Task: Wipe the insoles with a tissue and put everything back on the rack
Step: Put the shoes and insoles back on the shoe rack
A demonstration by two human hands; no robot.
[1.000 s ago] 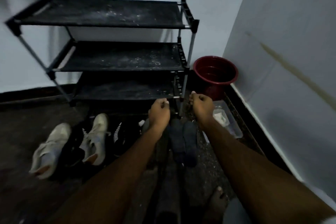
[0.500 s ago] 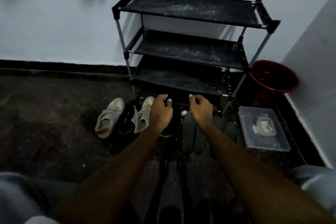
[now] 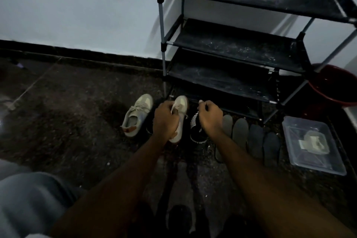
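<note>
**Hands at the shoes before the rack**

The left hand (image 3: 166,121) gripped the pale grey lace-up sneaker (image 3: 181,105) at its opening, fingers curled round the tongue; the right hand (image 3: 211,117) was curled over the black shoe with white stripes (image 3: 195,123), and whether it held that shoe could not be told; a second pale sneaker (image 3: 137,115) lay to the left on the dark speckled floor (image 3: 77,121); four dark flat insoles (image 3: 240,131) lay side by side on the floor just right of the right hand; beside them sat a clear plastic tray (image 3: 328,167) holding a crumpled white tissue (image 3: 314,142); the black three-shelf rack (image 3: 231,44) stood behind, a red bucket (image 3: 336,87) at its right.
</note>
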